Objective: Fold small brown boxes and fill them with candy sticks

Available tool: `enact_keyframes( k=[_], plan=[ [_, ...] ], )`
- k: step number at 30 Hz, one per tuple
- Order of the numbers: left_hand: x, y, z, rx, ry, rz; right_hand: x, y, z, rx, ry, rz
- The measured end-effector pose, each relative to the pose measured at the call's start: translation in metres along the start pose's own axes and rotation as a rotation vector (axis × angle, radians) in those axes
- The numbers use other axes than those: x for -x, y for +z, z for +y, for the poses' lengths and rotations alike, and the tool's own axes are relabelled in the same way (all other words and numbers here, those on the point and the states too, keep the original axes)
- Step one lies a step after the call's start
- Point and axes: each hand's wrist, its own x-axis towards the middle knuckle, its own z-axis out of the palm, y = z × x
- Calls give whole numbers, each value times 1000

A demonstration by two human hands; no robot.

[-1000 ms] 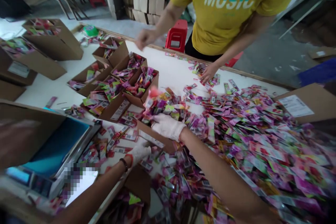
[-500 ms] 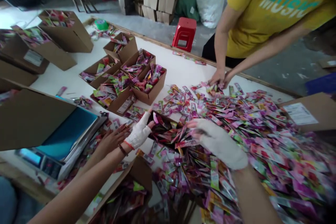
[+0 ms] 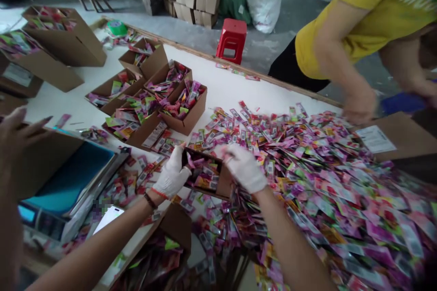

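Observation:
A small cardboard box [image 3: 224, 181] stands open in front of me, partly filled with pink and purple packets [image 3: 205, 173]. My left hand [image 3: 172, 173], in a white glove with bare fingertips, grips the left end of this box, thumb at its upper edge. My right hand [image 3: 243, 166], gloved too, is at the box's right end; its fingers are blurred and curled, and what they hold, if anything, is unclear. A large heap of packets [image 3: 341, 182] spreads to the right of the box and below it.
Several filled boxes [image 3: 184, 122] stand behind on the left. A scale [image 3: 51, 223] and a phone [image 3: 109, 218] lie at left, near another person's hand [image 3: 20, 132]. Across the table a person in yellow [image 3: 368, 22] reaches toward a labelled box [image 3: 399, 136]. Another filled box [image 3: 180, 227] is nearest me.
My right hand has moved left to the box's right end. The other person's hand at left has moved up and left. The person in yellow has moved right, away from the packets.

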Motion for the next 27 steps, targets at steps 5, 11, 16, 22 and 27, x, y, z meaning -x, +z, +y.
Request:
enact_keyframes(
  k=[5, 11, 16, 22, 27],
  plan=[
    [4, -12, 7, -164, 288, -32, 6, 20, 82, 514, 623, -208],
    [6, -13, 26, -686, 493, -132, 12, 54, 109, 578, 434, -164],
    [3, -13, 28, -679, 512, -69, 15, -12, 102, 450, 398, -92],
    [18, -6, 68, -618, 342, -134, 49, -79, 78, 312, 447, 182],
    [16, 44, 110, -604, -10, -482, 66, -93, 20, -36, 312, 358]
  ],
)
